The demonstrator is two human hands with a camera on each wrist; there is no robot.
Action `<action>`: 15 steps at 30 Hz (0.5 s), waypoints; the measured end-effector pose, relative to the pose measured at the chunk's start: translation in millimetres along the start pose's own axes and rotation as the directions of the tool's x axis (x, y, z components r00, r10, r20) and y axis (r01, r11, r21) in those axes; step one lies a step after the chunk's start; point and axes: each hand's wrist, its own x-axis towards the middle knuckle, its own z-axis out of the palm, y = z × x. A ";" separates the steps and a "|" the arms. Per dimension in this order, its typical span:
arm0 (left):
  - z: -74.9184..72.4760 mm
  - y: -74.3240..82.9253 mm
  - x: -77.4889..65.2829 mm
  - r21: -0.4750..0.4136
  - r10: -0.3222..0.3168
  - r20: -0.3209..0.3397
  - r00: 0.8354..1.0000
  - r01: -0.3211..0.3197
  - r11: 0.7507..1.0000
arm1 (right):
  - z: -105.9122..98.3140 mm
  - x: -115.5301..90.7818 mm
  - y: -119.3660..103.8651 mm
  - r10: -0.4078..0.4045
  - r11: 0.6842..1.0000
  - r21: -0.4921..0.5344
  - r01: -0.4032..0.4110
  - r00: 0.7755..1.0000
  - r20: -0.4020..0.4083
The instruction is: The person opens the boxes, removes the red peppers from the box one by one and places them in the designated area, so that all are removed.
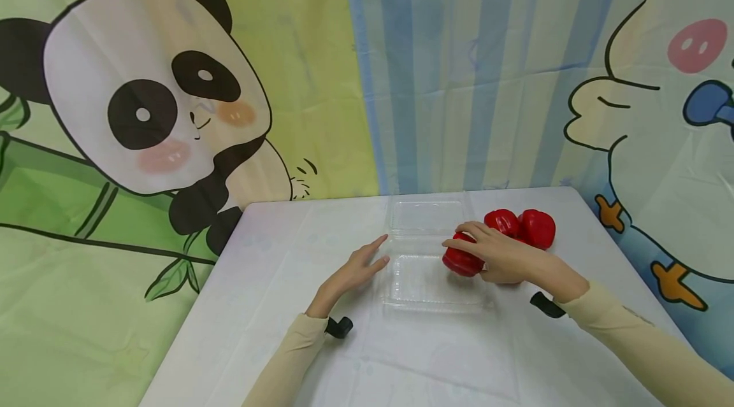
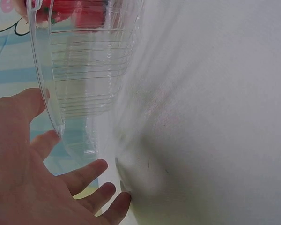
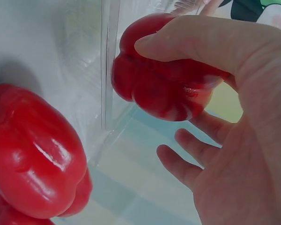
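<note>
A red bell pepper point(image 3: 164, 89) is gripped in my right hand point(image 1: 504, 256), thumb on one side and fingers on the other. In the head view that pepper overlaps the right part of a clear plastic clamshell box point(image 1: 424, 289), whose lid point(image 1: 427, 216) lies folded back behind it. My left hand point(image 1: 355, 270) is at the box's left side, fingers extended. In the left wrist view its thumb and index finger touch the rim of the clear box point(image 2: 84, 70). More red bell peppers point(image 1: 537, 228) sit to the right, partly hidden behind my right hand.
A white cloth covers the table point(image 1: 275, 286). Behind it hangs a curtain point(image 1: 436, 76) printed with cartoon animals and stripes. Black wrist mounts point(image 1: 339, 327) jut out below both hands.
</note>
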 end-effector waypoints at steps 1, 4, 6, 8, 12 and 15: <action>-0.1 0.1 0.0 0.002 0.003 0.000 1.000 -0.003 1.000 | 0.1 -0.9 0.7 0.002 1.000 0.000 -0.002 1.000 -0.009; -0.2 -0.2 0.5 0.007 0.008 -0.001 1.000 -0.008 1.000 | 0.0 -3.2 2.8 0.010 1.000 -0.009 -0.010 1.000 -0.029; -0.2 -0.3 0.6 0.011 0.010 -0.003 1.000 -0.010 1.000 | -1.5 -4.8 3.9 0.006 1.000 -0.009 -0.006 0.999 -0.043; -0.2 -0.4 0.6 0.013 0.007 -0.003 1.000 -0.007 1.000 | -3.3 -6.7 4.9 -0.007 1.000 -0.012 0.006 0.998 -0.056; -0.4 -0.1 -0.1 0.017 0.002 -0.004 1.000 -0.002 1.000 | -7.2 -11.8 6.8 -0.011 1.000 -0.005 0.010 0.997 -0.070; -0.6 0.3 -0.7 0.022 -0.001 -0.005 1.000 0.001 1.000 | -9.7 -16.6 8.4 0.007 1.000 0.007 -0.007 0.997 -0.073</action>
